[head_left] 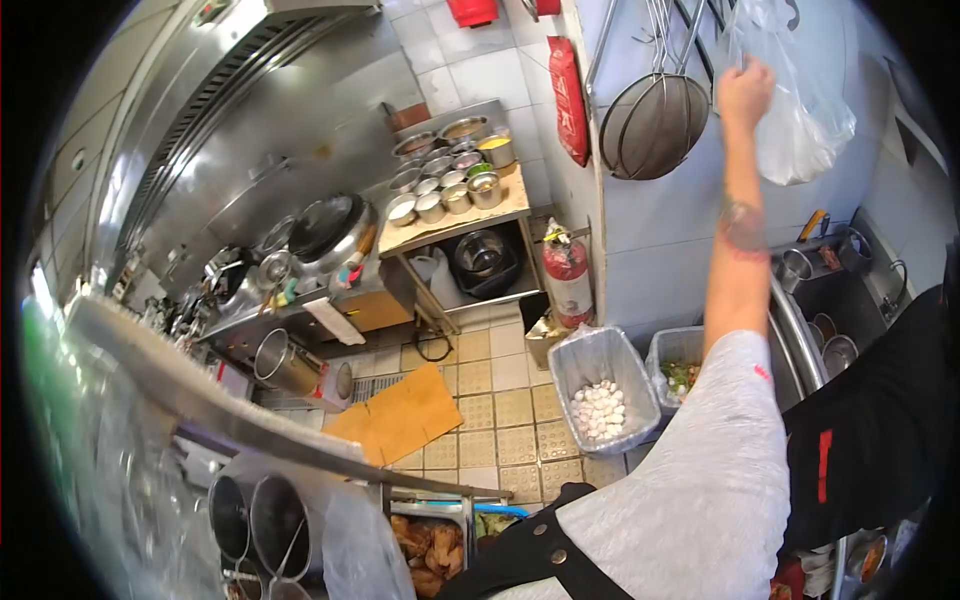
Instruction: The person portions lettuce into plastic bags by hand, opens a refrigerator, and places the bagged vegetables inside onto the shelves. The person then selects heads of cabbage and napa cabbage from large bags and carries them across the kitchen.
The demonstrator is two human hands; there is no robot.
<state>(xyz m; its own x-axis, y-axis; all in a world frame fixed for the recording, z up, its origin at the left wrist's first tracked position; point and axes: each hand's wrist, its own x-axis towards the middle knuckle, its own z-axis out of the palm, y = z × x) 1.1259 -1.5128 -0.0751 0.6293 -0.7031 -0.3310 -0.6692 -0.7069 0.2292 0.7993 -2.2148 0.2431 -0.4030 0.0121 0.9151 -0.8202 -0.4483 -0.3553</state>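
Observation:
My right hand [746,92] is raised at the upper right, against the tiled wall. Its fingers are closed around something thin among the hanging utensils, mostly hidden by the hand. A clear plastic bag [800,130] with white contents hangs just to its right. On its left hang large round mesh strainers [655,125] with long handles. My forearm carries a dark mark, and a light grey sleeve covers the upper arm. My left hand is out of the picture.
A lined bin [603,388] holds white rounded pieces, beside a second bin [675,365] with green scraps. A fire extinguisher [568,275] stands behind. Flattened cardboard [400,412] lies on the floor. Right are a sink [845,300] and black fabric [870,430]. Seasoning pots [455,195] crowd a table.

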